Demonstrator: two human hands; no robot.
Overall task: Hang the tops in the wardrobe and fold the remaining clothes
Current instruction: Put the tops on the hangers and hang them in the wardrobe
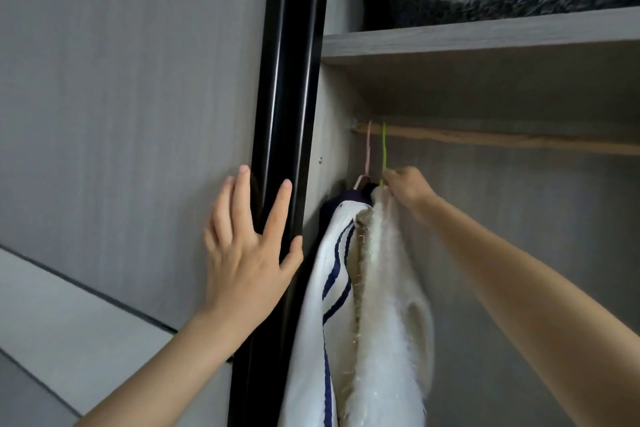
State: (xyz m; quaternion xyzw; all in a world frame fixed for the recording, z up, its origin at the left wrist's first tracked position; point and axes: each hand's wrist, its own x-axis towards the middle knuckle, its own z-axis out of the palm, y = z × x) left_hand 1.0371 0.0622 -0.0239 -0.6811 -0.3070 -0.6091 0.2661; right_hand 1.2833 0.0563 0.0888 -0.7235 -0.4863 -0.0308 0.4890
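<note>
- Head view: our left hand [249, 253] lies spread flat, fingers straight, against the black door edge [287, 97], holding nothing.
- Our right hand [405, 185] pinches the green hanger [383, 149] at its neck. The fluffy white top [388, 288] hangs just below, and the rail [502, 139] is above.
- We judge it best to release only once the hook sits fully, clear of the striped top [322, 288] to the hand's left.

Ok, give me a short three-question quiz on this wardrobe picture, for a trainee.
1. True or false: the left hand lies open, fingers spread, against the black door edge.
2. What does the right hand pinch? A pink hanger, B green hanger, C blue hanger.
3. Fill in: that hanger hooks over the wooden ____.

Key: 1 true; 2 B; 3 rail.
</note>
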